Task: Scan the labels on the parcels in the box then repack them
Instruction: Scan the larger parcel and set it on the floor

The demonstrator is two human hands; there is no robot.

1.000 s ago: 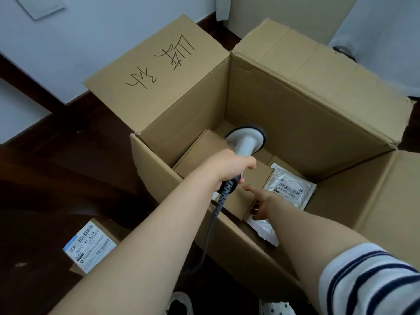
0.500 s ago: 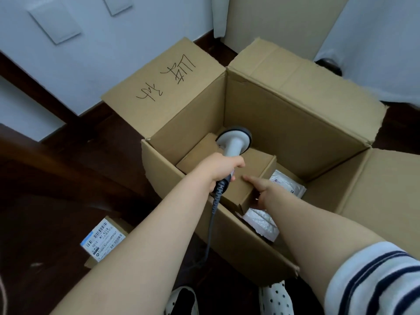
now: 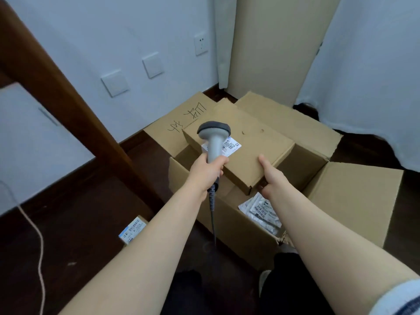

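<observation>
We are at the scanning step — our right hand (image 3: 271, 178) grips the near corner of a brown parcel (image 3: 245, 151) held up over the big box (image 3: 238, 226), and our left hand (image 3: 208, 171) is wrapped tight round the scanner (image 3: 213, 142). Next we aim at the white label (image 3: 231, 147) — hold steady

The dark wooden floor (image 3: 75, 214) carries the open cardboard box (image 3: 241, 233), a small labelled parcel (image 3: 134, 229) beside it, and a pale cord (image 3: 39, 242).

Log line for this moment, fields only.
left hand: grips grey handheld scanner | right hand: holds brown cardboard parcel above large open carton | scanner at white label
</observation>
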